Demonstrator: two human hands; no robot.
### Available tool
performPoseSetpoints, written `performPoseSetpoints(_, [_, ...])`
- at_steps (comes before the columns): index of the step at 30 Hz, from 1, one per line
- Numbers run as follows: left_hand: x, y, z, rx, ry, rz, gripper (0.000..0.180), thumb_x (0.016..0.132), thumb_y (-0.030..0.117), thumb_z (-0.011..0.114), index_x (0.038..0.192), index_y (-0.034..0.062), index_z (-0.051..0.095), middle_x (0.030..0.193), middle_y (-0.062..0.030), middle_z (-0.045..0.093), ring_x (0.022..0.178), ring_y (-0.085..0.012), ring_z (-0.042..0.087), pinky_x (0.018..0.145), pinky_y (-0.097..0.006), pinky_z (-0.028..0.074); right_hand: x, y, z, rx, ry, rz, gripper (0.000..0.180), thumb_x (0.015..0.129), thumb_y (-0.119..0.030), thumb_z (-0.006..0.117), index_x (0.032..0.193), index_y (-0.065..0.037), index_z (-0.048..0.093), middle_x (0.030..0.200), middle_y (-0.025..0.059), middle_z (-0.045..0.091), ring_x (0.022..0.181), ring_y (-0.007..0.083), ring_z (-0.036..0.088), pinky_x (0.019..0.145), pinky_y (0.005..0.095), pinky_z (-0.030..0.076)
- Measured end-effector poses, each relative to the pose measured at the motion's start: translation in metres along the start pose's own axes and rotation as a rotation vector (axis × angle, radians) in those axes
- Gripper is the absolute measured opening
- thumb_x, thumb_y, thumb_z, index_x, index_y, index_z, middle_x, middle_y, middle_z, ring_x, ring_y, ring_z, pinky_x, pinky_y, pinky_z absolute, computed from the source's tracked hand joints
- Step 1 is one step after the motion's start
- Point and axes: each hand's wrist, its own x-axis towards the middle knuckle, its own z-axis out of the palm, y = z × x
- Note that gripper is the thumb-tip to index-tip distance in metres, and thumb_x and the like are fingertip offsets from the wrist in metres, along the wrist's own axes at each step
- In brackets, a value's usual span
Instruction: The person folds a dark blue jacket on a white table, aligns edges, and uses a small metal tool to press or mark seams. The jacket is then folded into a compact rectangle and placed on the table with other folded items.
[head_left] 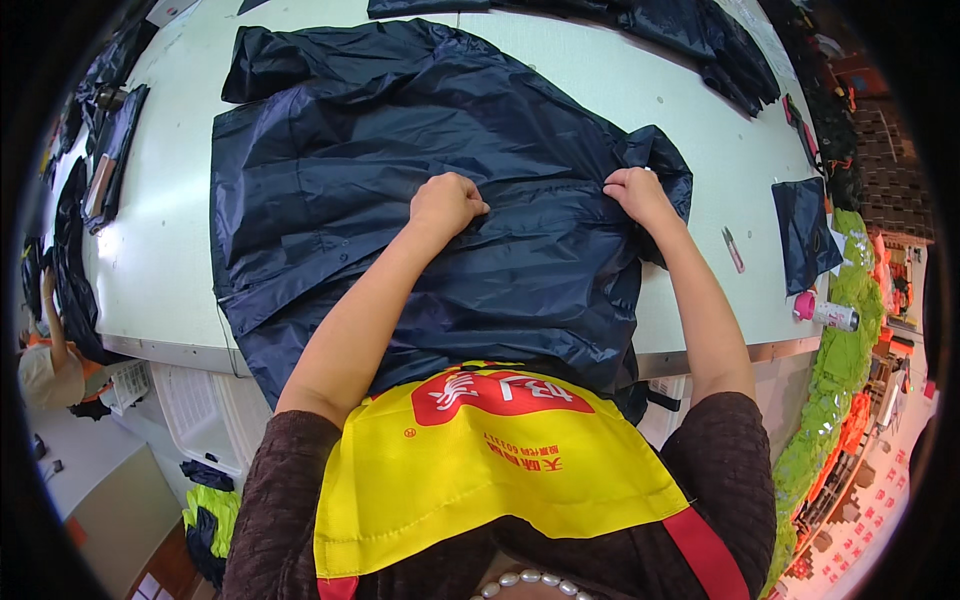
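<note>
Navy jacket (400, 170) lies spread on the table (160, 250), one side already folded inward. Left hand (445, 203) bunches cloth mid-garment; right hand (638, 192) pinches the right edge; remaining folds look undone.

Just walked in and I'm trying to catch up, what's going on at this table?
A person in a yellow apron is working on a dark navy garment spread over a pale worktable. The left hand is closed on the fabric near the middle; the right hand grips a bunched fold at its right edge. More dark pieces lie farther back.
</note>
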Motion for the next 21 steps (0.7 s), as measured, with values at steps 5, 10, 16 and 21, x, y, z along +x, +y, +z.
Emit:
performPoseSetpoints(5, [-0.002, 0.001, 0.008, 0.253, 0.106, 0.235, 0.017, 0.075, 0.025, 0.069, 0.078, 0.0089, 0.071, 0.077, -0.0134, 0.067, 0.075, -0.0304, 0.065, 0.069, -0.039, 0.052, 0.007, 0.015, -0.003, 0.201, -0.125, 0.07, 0.025, 0.074, -0.016, 0.069, 0.095, -0.003, 0.069, 0.088, 0.0144, 0.069, 0.083, 0.0251, 0.065, 0.079, 0.0317, 0.049])
performPoseSetpoints(10, [-0.014, -0.004, 0.023, 0.417, 0.152, 0.353, 0.014, 0.078, 0.024, 0.065, 0.078, 0.0106, 0.069, 0.07, -0.0114, 0.065, 0.068, -0.0304, 0.065, 0.061, -0.039, 0.052, -0.004, 0.008, -0.011, 0.338, -0.212, 0.146, 0.025, 0.075, -0.014, 0.069, 0.097, -0.002, 0.069, 0.084, 0.0099, 0.068, 0.079, 0.0181, 0.063, 0.077, 0.0279, 0.049])
performPoseSetpoints(16, [-0.006, -0.003, 0.008, 0.076, 0.027, 0.155, 0.012, 0.075, 0.021, 0.069, 0.078, 0.0091, 0.07, 0.077, -0.0115, 0.067, 0.076, -0.0309, 0.065, 0.069, -0.04, 0.051, -0.003, 0.011, -0.002, 0.395, -0.172, 0.182, 0.013, 0.076, -0.009, 0.069, 0.086, -0.001, 0.067, 0.072, 0.0057, 0.064, 0.062, 0.0123, 0.057, 0.059, 0.0253, 0.048])
performPoseSetpoints(21, [0.023, -0.011, -0.002, -0.049, -0.223, -0.057, 0.025, 0.065, 0.027, 0.08, 0.079, 0.008, 0.071, 0.083, -0.0122, 0.068, 0.085, -0.0274, 0.065, 0.078, -0.035, 0.049, 0.015, 0.012, -0.008, 0.333, -0.26, 0.336, 0.012, 0.074, -0.01, 0.073, 0.076, -0.002, 0.064, 0.063, 0.0035, 0.059, 0.053, 0.0103, 0.053, 0.049, 0.0235, 0.046])
